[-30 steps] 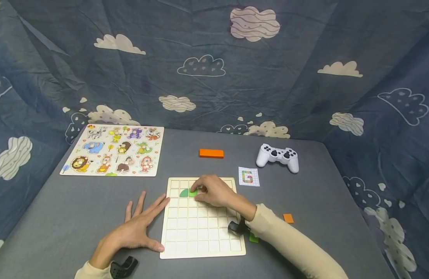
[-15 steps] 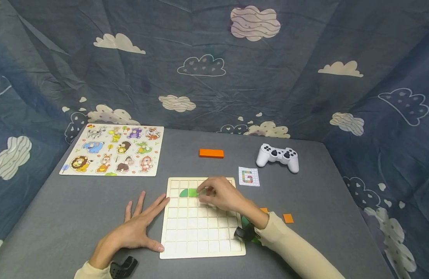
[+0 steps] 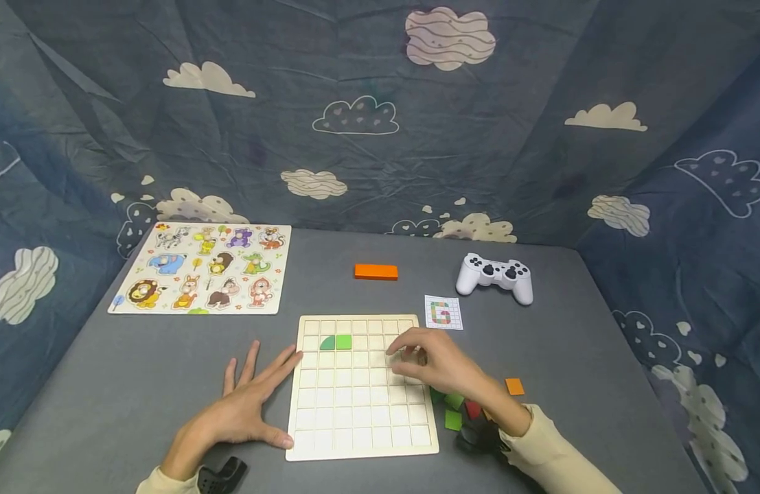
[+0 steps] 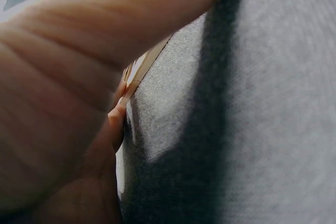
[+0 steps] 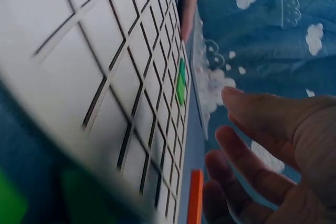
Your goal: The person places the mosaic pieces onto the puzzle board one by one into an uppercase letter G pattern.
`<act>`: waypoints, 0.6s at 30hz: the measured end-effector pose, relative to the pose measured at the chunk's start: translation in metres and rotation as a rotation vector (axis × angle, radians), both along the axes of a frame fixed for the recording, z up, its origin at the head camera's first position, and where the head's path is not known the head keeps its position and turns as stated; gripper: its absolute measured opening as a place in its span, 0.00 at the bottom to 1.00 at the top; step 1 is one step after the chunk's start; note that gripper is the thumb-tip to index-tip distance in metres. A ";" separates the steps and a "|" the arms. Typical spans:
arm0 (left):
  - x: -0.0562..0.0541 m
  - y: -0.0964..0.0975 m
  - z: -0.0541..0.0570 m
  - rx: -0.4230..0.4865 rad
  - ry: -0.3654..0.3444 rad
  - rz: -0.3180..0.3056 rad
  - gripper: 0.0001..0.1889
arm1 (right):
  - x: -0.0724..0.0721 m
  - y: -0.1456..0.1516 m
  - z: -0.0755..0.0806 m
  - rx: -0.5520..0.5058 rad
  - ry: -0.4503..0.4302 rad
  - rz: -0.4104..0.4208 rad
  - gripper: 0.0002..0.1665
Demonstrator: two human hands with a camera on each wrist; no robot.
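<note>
A pale wooden grid board (image 3: 361,405) lies on the grey table. In its upper left part sit a dark green quarter-circle tile (image 3: 328,343) and a light green square tile (image 3: 344,342), side by side in neighbouring cells. My left hand (image 3: 240,408) has its fingers spread, with fingertips and thumb touching the board's left edge. Above the board's right side hovers my right hand (image 3: 438,360), fingers loosely bent and apart. In the right wrist view nothing lies between the thumb and fingers of the right hand (image 5: 273,156).
Loose tiles lie right of the board, among them a green square (image 3: 453,420), a red tile (image 3: 473,409) and an orange square (image 3: 514,387). Behind are a pattern card (image 3: 443,313), a white game controller (image 3: 496,278), an orange block (image 3: 376,272) and an animal puzzle board (image 3: 200,269).
My right hand has let go of the light green square tile and moved right and nearer, away from it. The tile stays beside the quarter-circle. My left hand keeps its place.
</note>
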State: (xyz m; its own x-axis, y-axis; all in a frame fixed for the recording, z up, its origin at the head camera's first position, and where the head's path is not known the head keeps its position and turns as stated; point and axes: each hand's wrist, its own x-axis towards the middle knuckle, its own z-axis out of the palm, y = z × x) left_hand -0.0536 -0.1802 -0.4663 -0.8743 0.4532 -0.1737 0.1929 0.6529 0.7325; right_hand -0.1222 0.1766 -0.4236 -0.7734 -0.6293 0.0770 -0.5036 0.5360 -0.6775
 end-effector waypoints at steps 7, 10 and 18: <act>0.001 0.000 0.000 0.010 0.004 0.007 0.70 | 0.008 0.036 0.004 -0.014 -0.005 -0.022 0.15; 0.001 0.000 0.000 0.010 0.006 0.008 0.69 | 0.011 0.050 0.004 -0.037 0.003 -0.034 0.16; 0.000 0.000 -0.001 0.006 -0.003 0.004 0.69 | 0.016 0.082 0.003 -0.037 -0.012 -0.132 0.18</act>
State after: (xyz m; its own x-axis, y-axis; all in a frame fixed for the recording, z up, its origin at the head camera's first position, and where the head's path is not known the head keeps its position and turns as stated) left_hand -0.0535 -0.1803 -0.4670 -0.8755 0.4508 -0.1738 0.1877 0.6489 0.7373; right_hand -0.1059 0.2587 -0.4210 -0.8503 -0.5188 0.0881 -0.4218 0.5718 -0.7036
